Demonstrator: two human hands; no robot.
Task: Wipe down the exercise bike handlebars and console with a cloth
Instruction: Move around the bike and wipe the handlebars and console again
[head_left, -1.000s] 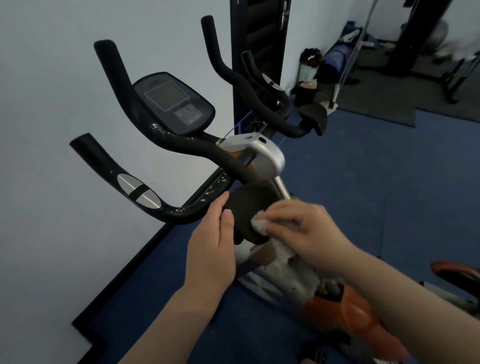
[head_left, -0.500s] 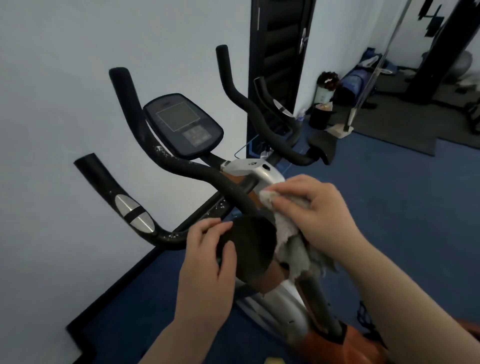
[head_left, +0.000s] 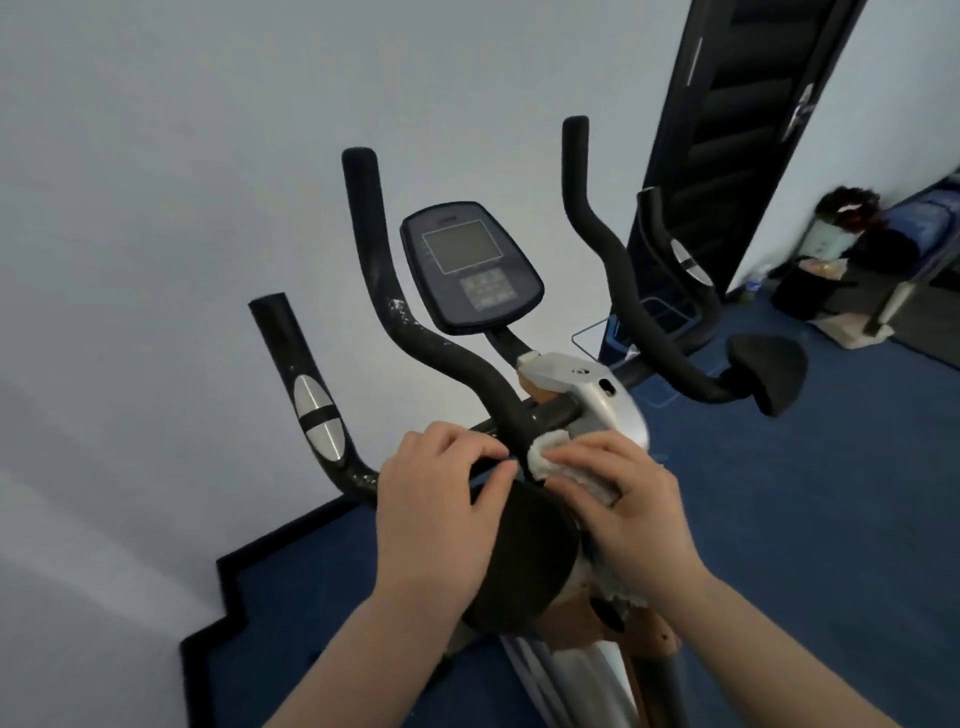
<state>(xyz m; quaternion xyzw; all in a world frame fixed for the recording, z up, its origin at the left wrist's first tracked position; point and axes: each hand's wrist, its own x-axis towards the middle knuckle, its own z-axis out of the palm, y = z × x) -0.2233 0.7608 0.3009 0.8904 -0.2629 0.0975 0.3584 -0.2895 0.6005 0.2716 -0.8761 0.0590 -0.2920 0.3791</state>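
A: Head view, looking down. What is the right hand (head_left: 631, 499) doing?

B: It presses a crumpled off-white cloth (head_left: 561, 467) against the black foam-covered handlebar (head_left: 441, 353), low on the bar where it bends in toward the silver plastic stem housing (head_left: 597, 395). The fingers (head_left: 582, 457) are curled over the cloth and hold it bunched; a frayed end of it hangs below the wrist.

A: And the left hand (head_left: 436, 514)?

B: It grips the black rounded elbow pad (head_left: 524, 556) at the near end of the same bar. Its fingers are bent over the pad's upper edge, thumb tip close to the cloth. The two hands sit just beside each other.

A: Where is the console?

B: The dark oval console with a grey screen and keypad (head_left: 470, 270) stands upright on its stalk beyond the hands, between the two tall grips, apart from the cloth. White flecks mark the left bar near its bend.

A: Anything else around?

B: A second black pad (head_left: 769, 371) on the right side, a blue carpeted floor (head_left: 779, 519), a pale wall (head_left: 156, 208) to the left, and a dark slatted door (head_left: 737, 119) behind.
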